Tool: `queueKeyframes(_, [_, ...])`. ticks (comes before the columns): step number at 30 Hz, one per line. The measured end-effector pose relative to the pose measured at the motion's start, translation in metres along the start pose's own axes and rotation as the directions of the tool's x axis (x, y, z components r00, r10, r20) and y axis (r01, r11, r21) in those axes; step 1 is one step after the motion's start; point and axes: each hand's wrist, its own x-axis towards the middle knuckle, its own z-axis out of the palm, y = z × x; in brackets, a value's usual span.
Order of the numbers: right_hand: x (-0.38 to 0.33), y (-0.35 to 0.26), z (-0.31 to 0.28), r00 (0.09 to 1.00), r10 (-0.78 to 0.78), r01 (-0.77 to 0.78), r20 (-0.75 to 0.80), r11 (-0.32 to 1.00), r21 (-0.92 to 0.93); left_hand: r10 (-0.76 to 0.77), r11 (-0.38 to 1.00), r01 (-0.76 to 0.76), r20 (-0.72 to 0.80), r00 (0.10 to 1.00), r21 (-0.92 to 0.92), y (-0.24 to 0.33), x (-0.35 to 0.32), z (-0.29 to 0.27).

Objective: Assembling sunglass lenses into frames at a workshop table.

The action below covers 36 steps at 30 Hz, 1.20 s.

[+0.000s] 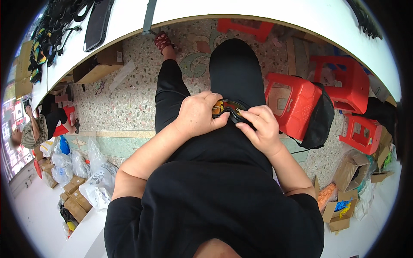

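A pair of black-framed glasses with shiny amber lenses (232, 104) is held between my hands, above my black-trousered lap. My left hand (195, 112) is closed around the left end, its thumb on the lower rim near the nose bridge and its fingers over the upper edge. My right hand (262, 128) pinches the right part of the frame between thumb and fingers. Those fingers cover much of the right lens. Whether the right fingertips hold any small part besides the frame, I cannot tell.
A white table (189, 7) curves across the far side, bearing piled black glasses (43, 47) and a black phone (98, 25). Red stools (292, 101) and a black bag (318, 118) stand at right. Plastic bags (79, 165) and cartons (344, 210) flank me. Another person (38, 129) sits far left.
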Motion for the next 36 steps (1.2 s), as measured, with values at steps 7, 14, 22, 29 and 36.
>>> queueKeyframes(7, [0.004, 0.005, 0.005, 0.985, -0.174, 0.173, 0.006, 0.980, -0.102, -0.024, 0.999, 0.025, -0.043, 0.999, 0.023, 0.004, -0.005, 0.002])
queueKeyframes(14, [0.011, 0.006, 0.001, 0.973, -0.230, 0.232, 0.039, 0.971, -0.058, -0.025, 0.999, 0.028, -0.122, 0.992, 0.022, 0.004, -0.013, 0.009])
queueKeyframes(22, [0.008, -0.003, -0.007, 0.983, -0.172, 0.176, 0.070, 0.983, -0.046, 0.116, 0.990, -0.104, -0.136, 0.984, 0.093, 0.015, -0.009, -0.001])
queueKeyframes(29, [0.015, 0.004, -0.016, 0.992, -0.065, 0.054, 0.106, 0.994, 0.098, 0.148, 0.988, -0.141, -0.115, 0.982, 0.065, 0.019, -0.012, -0.002])
queueKeyframes(36, [0.021, 0.007, -0.014, 0.942, 0.107, -0.163, 0.318, 0.975, 0.152, 0.172, 0.985, -0.170, -0.118, 0.978, 0.031, 0.020, -0.010, -0.006])
